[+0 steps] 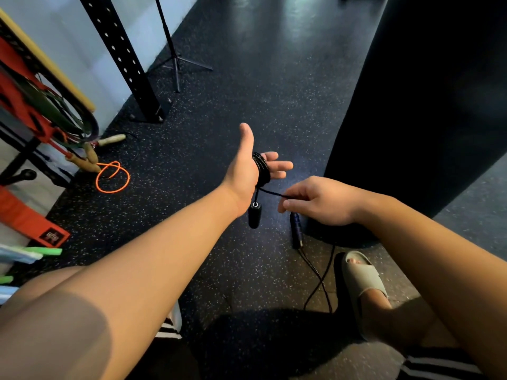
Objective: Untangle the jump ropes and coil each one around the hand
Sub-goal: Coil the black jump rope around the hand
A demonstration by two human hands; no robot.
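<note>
1. Our left grip (242, 174) is spread flat, fingers straight and thumb up. The rope (260, 168) is wound in several turns round its palm. Our right grip (321, 201) pinches the free strand just beside it. One handle (254, 215) dangles under the left wrist.
2. Nothing clamps the turns. If we let the left fingers droop or tip downward, we judge the loops could slide off over the fingertips and the coil would be lost.
3. The strand between the two grips is short. If the right pinch slackens before the next turn is laid, the outer turn may spring loose and loosen those under it.
4. The dangling handle hangs free. As we circle the strand round the palm, it could swing into the path and get wrapped into the coil.
5. A second handle (296, 229) shows just below the right grip, with a cord (315, 278) running from it along the floor (247, 78) toward our sandal (362, 278). We cannot tell whether this is the same rope's far end or another rope. If the cord is crossed on itself or caught under the foot, a pull would snag and drag turns off the left grip.
6. An orange rope (112, 176) lies looped on the floor at the left edge, well apart and uncoiled. Dropping the black coil near it could tangle the two.
</note>
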